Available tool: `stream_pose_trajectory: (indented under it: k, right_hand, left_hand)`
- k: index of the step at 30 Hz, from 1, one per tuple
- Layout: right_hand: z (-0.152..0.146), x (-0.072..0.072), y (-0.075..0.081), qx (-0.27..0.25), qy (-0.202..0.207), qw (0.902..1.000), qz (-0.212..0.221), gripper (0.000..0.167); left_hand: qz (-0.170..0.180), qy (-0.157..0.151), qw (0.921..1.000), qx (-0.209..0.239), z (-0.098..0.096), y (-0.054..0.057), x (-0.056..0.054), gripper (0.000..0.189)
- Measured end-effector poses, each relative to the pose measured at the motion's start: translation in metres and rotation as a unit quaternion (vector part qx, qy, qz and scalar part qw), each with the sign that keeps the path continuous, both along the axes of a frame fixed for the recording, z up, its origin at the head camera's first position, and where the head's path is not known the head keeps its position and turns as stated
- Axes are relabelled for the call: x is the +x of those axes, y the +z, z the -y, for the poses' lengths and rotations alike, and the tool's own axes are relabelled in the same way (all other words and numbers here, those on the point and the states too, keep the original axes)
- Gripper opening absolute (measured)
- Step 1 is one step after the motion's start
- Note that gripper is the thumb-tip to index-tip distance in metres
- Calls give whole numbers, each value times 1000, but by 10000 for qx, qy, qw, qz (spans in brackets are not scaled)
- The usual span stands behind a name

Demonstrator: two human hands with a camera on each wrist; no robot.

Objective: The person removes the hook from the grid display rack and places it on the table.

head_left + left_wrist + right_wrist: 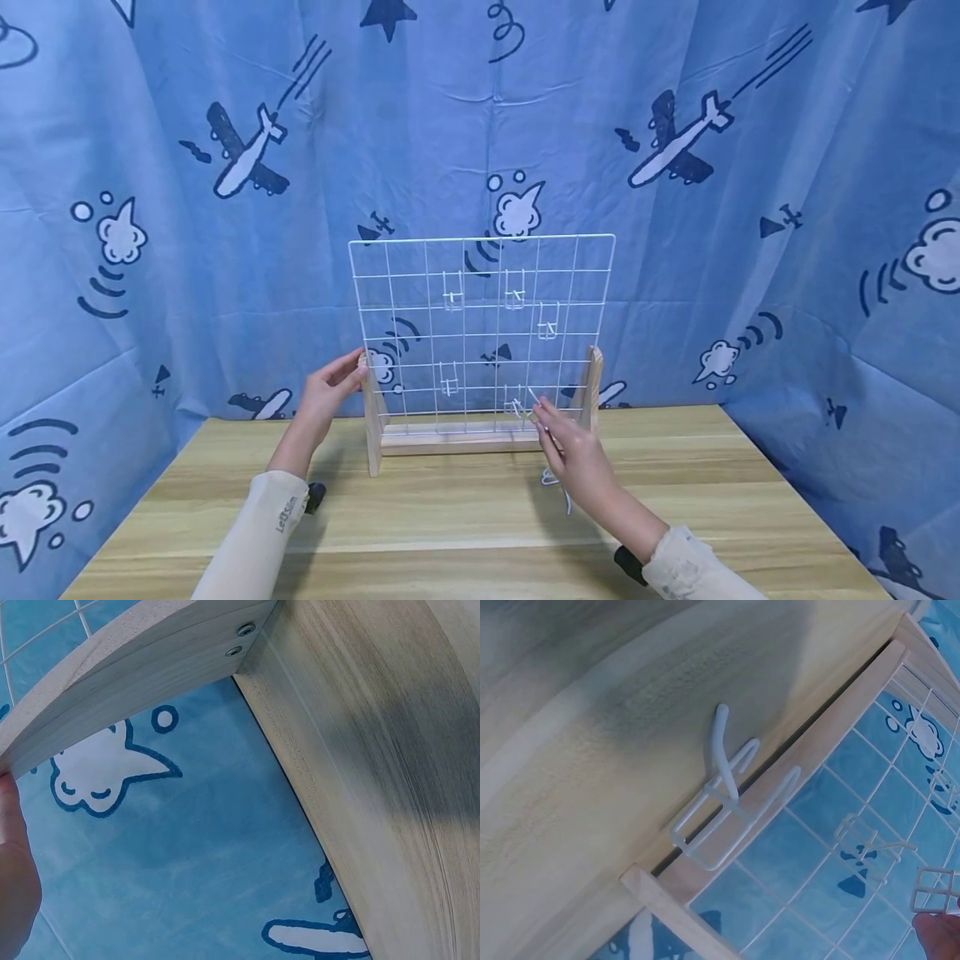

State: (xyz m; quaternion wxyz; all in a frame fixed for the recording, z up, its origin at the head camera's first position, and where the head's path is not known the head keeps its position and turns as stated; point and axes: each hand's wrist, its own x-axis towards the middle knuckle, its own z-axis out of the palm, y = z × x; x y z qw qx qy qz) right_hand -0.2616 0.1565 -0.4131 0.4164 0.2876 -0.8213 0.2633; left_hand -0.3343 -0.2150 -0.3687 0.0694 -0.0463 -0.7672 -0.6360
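Observation:
A white wire grid panel [482,335] stands upright between two wooden side posts. My left hand [330,392] grips the top of the left post [372,425], and one finger [13,855] shows at the post's edge in the left wrist view. Close to the panel's lower right, my right hand [573,454] pinches a small white wire hook [934,891], partly hidden by the fingers. Beside it, another hook [513,406] hangs low on the grid. A loose hook [718,814] lies on the table below the right hand, near the wooden base bar [457,442].
Several more white hooks hang on the grid, one [453,293] at upper left and another [548,323] at right. The right post [592,383] rises beside my right hand. Behind the wooden table [420,517] hangs a blue patterned curtain [480,100].

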Motion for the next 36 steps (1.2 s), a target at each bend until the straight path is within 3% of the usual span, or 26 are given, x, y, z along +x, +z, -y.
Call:
stream_pose_trajectory:
  k: [13, 28, 36]
  right_hand:
    - [2, 3, -4, 347, 111, 9992, 165, 35]
    - [4, 1, -12, 950, 387, 9943, -285, 39]
    - [3, 3, -16, 1268, 473, 9908, -78, 38]
  left_hand:
    - [-199, -2, 9996, 181, -1, -2, -1, 55]
    - [23, 22, 9999, 106, -1, 1, -2, 57]
    - [12, 32, 9999, 107, -1, 1, -1, 57]
